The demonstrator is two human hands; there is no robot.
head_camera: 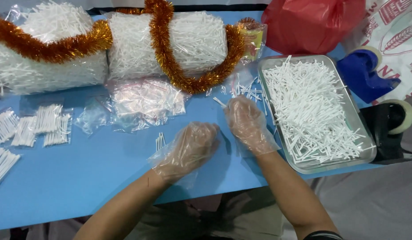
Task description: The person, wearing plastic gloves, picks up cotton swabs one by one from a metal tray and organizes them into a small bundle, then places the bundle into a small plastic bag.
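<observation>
Both my hands wear loose clear plastic gloves over a blue table (pixel 81 178). My left hand (pixel 188 149) is curled, fingers closed, just right of a small bundle of white sticks (pixel 160 141) lying on the table; I cannot tell if it holds anything. My right hand (pixel 248 124) pinches a white stick (pixel 220 102) at its fingertips, next to a few loose sticks (pixel 250 91). A metal tray (pixel 368 153) heaped with white sticks (pixel 310 109) lies right of my right hand.
Large clear bags of white sticks (pixel 170 44) wrapped in orange tinsel (pixel 163 49) line the back. Empty small clear bags (pixel 143 102) lie mid-table, filled packets (pixel 37 126) at left. A red plastic bag (pixel 310 24), a blue tape dispenser (pixel 364 73) and a black one (pixel 390 129) stand at right.
</observation>
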